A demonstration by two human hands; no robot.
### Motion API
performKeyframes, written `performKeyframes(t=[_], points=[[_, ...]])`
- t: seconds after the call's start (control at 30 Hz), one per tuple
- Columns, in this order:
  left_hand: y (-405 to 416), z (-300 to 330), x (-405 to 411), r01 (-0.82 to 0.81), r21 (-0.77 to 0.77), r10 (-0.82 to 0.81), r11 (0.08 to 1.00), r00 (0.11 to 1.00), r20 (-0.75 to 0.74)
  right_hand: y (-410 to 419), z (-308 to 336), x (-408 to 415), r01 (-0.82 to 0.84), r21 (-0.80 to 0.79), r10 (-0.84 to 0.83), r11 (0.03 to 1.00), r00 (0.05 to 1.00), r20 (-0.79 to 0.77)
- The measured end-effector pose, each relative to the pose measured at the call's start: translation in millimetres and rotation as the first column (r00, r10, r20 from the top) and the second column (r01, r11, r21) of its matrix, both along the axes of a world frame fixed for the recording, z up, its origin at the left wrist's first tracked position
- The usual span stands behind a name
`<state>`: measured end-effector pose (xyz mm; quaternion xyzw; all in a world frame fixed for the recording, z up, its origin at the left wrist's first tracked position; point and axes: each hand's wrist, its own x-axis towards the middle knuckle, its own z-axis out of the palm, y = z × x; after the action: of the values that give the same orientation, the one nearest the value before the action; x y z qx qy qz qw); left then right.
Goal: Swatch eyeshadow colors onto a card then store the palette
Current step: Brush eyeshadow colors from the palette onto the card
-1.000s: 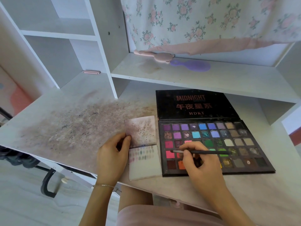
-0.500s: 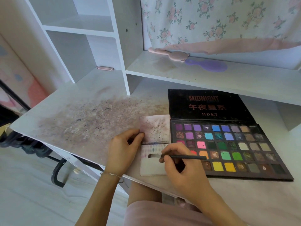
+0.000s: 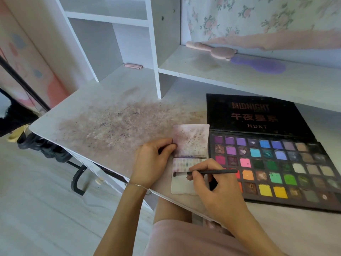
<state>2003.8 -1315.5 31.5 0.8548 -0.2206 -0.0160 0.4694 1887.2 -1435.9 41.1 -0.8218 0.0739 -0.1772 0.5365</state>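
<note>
Right hand (image 3: 217,189) curled around a thin black brush (image 3: 204,172), pinching the handle between thumb and fingers, bristle tip down on the lower half of the swatch card (image 3: 181,183), handle lying nearly level and pointing right over the palette's near-left corner. Left hand (image 3: 151,161) resting on the desk just left of the card, fingers bent, thumb and fingertips pinching the card's left edge near its middle fold; thin bracelet (image 3: 137,186) on that wrist. Card lying open and flat, upper half stained purplish and speckled, lower half carrying a row of small faint colour patches above the bristles. Eyeshadow palette (image 3: 273,163) open flat, touching the card's right side, black lid laid back with "MIDNIGHT" and "HDKT" printed on it, pans in purples, blues, greens, yellows, oranges, pinks and neutrals. White desk (image 3: 88,115) smeared with a broad dusty brown-purple patch left of the card. Behind, on a white shelf (image 3: 239,78), a pink brush-like item (image 3: 212,49) and a purple one (image 3: 258,65); floral fabric (image 3: 267,17) hanging above.
</note>
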Motion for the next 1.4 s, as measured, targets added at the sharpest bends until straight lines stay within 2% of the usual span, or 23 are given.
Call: performKeyframes(t=[0.37, 1.17, 1.23, 1.4], points=[[-0.1, -0.7, -0.1, -0.004, 0.005, 0.004, 1.000, 1.000, 0.000, 0.0, 0.5, -0.3, -0.004, -0.059, 0.001, 0.998, 0.999, -0.046], [-1.0, 1.0, -2.9, -0.038, 0.015, 0.037, 0.999, 0.999, 0.036, 0.0, -2.1, 0.6, -0.010, -0.091, 0.006, 0.996, 0.999, -0.047], [-1.2, 2.7, -4.0, -0.045, 0.017, 0.045, 0.999, 0.998, 0.033, -0.7, -2.3, -0.6, -0.012, -0.052, 0.011, 0.999, 1.000, -0.018], [4.1, 3.8, -15.6, -0.114, -0.002, 0.114, 0.993, 0.993, 0.037, -5.9, 2.9, -5.6, 0.073, 0.184, -0.111, 0.980, 0.972, 0.206]])
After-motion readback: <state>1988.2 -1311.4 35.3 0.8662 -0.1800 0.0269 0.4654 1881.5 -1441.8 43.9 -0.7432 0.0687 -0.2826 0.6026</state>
